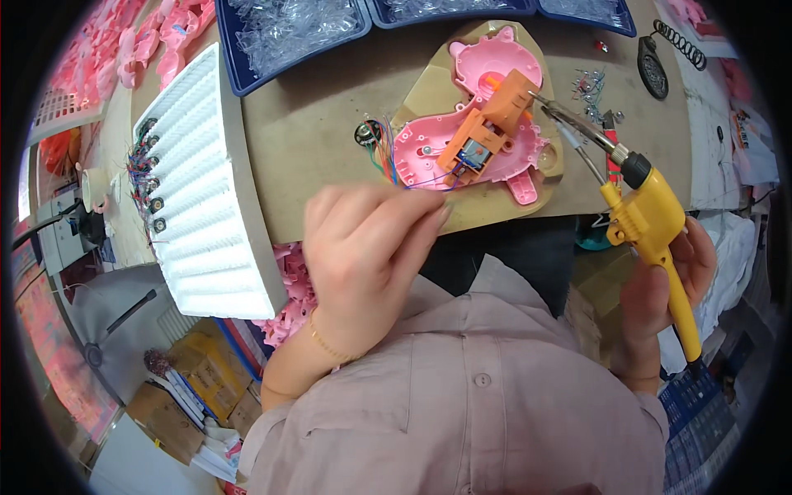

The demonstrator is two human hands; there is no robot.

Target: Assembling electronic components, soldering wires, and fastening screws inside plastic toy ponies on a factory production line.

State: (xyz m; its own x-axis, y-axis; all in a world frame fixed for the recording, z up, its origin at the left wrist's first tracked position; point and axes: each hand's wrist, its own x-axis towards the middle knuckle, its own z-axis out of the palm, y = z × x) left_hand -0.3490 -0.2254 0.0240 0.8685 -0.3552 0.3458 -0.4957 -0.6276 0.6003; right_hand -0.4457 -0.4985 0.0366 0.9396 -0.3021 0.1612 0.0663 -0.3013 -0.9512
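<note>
My left hand [359, 252] is closed in a pinch at the near edge of the pink plastic shell half [425, 132], where a thin blue wire [425, 189] runs to its fingertips. My right hand [689, 272] grips the handle of a yellow soldering gun [656, 214]. Its metal tip reaches the upper right of an orange gear housing [505, 107], which lies in the shell with a small silver motor [476, 153] showing. The shell rests in a tan shaped holder [544, 177]. At the shell's left, a small round black speaker [368, 132] has coloured wires attached.
A white ridged tray [206, 198] with several wired speakers stands at the left. Blue bins [297, 41] of clear plastic parts line the back. Small metal parts [590, 87], a red-handled tool [611, 140], and a black oval object [652, 70] with a coiled cord lie at the right.
</note>
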